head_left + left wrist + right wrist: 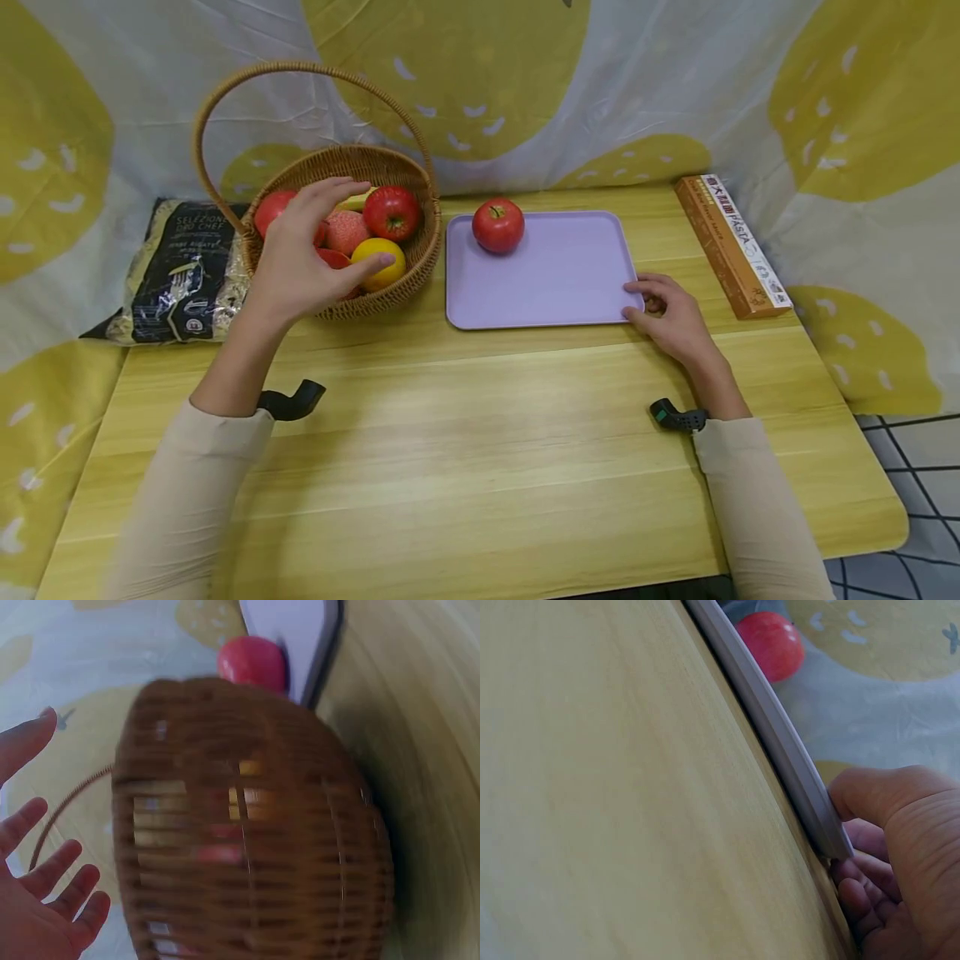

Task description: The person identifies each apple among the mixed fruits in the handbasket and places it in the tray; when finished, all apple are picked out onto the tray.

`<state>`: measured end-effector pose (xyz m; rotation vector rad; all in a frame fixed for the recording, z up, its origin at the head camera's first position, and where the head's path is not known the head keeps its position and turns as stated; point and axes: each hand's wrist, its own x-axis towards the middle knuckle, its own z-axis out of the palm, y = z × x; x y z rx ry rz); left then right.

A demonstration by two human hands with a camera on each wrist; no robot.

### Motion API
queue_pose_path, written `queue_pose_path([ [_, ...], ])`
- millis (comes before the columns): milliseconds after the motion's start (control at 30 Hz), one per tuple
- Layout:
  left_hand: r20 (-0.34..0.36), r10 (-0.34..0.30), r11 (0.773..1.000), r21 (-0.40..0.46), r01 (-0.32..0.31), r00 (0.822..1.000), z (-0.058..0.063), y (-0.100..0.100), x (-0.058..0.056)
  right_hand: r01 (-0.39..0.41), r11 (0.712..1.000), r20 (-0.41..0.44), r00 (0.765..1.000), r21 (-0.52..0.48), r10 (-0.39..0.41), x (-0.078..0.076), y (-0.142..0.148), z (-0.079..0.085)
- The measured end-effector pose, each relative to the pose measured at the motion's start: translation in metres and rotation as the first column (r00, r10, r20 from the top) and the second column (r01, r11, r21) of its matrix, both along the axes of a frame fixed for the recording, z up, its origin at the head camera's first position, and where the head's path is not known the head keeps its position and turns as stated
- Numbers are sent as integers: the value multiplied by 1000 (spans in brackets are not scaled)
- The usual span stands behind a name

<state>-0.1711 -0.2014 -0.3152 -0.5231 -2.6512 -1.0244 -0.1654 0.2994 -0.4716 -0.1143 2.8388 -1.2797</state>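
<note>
My left hand (300, 258) hovers over the wicker basket (341, 315), thumb and fingers spread wide with nothing between them. Inside lie a red apple (392, 214), a rough pinkish-red fruit (347, 232), a yellow round fruit (381, 260) near the thumb tip, and other red fruit partly behind the hand. In the left wrist view, the spread left hand (45, 892) is apart from the basket's blurred woven side (262, 825). At the right, my right hand (670, 317) pinches the near right corner of a lilac tray (555, 287). One red apple (498, 226) sits at the tray's back left.
A black-labelled bag of pasta (187, 275) lies left of the basket, partly behind it. An orange-brown pasta box (731, 246) lies to the right of the tray. The basket's tall handle (300, 67) arches over the fruit. Patterned cloth (510, 100) hangs behind the wooden table (480, 450).
</note>
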Motion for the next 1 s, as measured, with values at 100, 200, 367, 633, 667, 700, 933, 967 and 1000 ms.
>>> queue_pose_path([
  [100, 29, 56, 998, -34, -55, 998, 2, -15, -3, 2, 1000, 5, 1000, 2, -2, 1, 0, 0],
  [200, 63, 107, 993, -53, -103, 992, 1, -29, -6, 1, 1000, 8, 1000, 7, -1, 1, 0, 0],
  [367, 60, 173, 984, -52, -170, 983, -5, -47, -12, -2, 1000, 6, 1000, 2, 2, 0, 0, -1],
  [633, 99, 253, 966, -74, -247, 962, -14, -67, -25, 6, 1000, 1, 1000, -7, -6, -1, 1, -1],
  [667, 104, 257, 965, -75, -251, 961, -15, -68, -27, 7, 1000, 1, 1000, -6, -7, -1, 1, -1],
  [700, 111, 262, 964, -77, -254, 959, -16, -69, -28, 8, 1000, 2, 1000, -5, -8, -1, 1, -1],
  [933, 157, 274, 960, -109, -259, 949, -16, -72, -34, 10, 1000, 2, 1000, -3, -10, -1, 1, -2],
  [967, 160, 274, 959, -114, -258, 948, -17, -72, -35, 10, 1000, 1, 1000, -5, -10, -1, 1, -2],
  [1000, 164, 276, 959, -116, -259, 947, -17, -72, -35, 10, 1000, 0, 1000, -5, -10, -1, 1, -2],
])
